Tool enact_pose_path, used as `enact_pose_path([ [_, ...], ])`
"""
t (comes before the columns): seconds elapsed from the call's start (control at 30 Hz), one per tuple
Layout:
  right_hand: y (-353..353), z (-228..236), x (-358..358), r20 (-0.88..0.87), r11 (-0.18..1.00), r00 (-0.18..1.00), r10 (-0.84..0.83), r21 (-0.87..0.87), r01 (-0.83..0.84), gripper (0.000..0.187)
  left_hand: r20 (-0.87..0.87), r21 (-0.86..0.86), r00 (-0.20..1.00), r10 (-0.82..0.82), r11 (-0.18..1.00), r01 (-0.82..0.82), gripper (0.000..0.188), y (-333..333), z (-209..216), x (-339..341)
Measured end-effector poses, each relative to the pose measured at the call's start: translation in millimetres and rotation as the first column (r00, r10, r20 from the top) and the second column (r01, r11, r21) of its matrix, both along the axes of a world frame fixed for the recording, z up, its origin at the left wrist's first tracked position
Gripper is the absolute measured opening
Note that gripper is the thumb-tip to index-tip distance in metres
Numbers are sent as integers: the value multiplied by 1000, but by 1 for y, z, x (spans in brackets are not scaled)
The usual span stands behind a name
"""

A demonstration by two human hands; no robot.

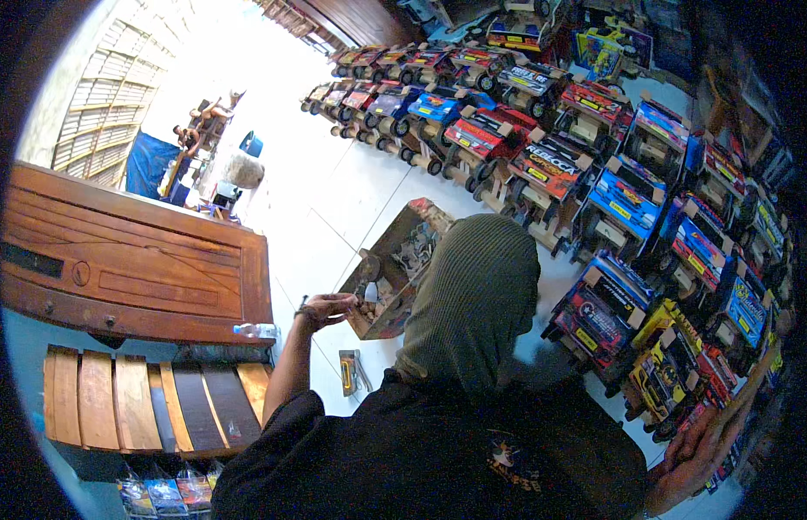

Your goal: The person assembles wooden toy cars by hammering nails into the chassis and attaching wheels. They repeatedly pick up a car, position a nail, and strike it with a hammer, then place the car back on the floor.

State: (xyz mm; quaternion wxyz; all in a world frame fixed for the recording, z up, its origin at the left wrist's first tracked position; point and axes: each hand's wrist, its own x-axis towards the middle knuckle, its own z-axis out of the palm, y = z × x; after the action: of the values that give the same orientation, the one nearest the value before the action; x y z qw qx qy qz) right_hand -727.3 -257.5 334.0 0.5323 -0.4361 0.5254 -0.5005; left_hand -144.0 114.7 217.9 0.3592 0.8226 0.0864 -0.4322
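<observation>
Neither of my hands can be made out in the head view. Directly before me is another person, seen from behind in a dark knit cap point(473, 299) and black shirt point(421, 459). That person's left hand point(330, 307) has its fingers drawn together at the near left edge of a wooden box point(389, 325). Loose small parts lie in the box, and a small whitish piece point(370, 292) shows near the hand. What those fingers hold is too small to tell. At the lower right, a bare hand point(694, 446) seems to belong to the same person.
Rows of colourful toy trucks point(629, 199) with black wheels fill the right side. A stapler-like tool point(350, 371) lies on the pale tiled floor point(334, 208). At left are a carved wooden door point(135, 260), a clear bottle point(256, 330) and wooden boards point(96, 399). Other people point(191, 134) are outside.
</observation>
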Motion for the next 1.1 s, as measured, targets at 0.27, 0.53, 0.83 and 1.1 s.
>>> enact_pose_path([
  [0.27,-4,-15,17,36,983,983,-179,39,177,61,163,-495,963,-216,826,270,34,-168,132,16],
  [0.53,16,2,-10,-50,992,994,-95,-86,91,62,554,-451,357,-752,89,888,27,-455,206,-97],
  [0.83,7,50,-59,-124,931,938,-323,139,338,65,510,-509,63,-858,-242,826,35,-699,144,-339],
  [1.1,-24,52,-72,-168,909,912,-374,131,396,63,731,-293,-22,-682,-343,893,31,-821,80,-489],
])
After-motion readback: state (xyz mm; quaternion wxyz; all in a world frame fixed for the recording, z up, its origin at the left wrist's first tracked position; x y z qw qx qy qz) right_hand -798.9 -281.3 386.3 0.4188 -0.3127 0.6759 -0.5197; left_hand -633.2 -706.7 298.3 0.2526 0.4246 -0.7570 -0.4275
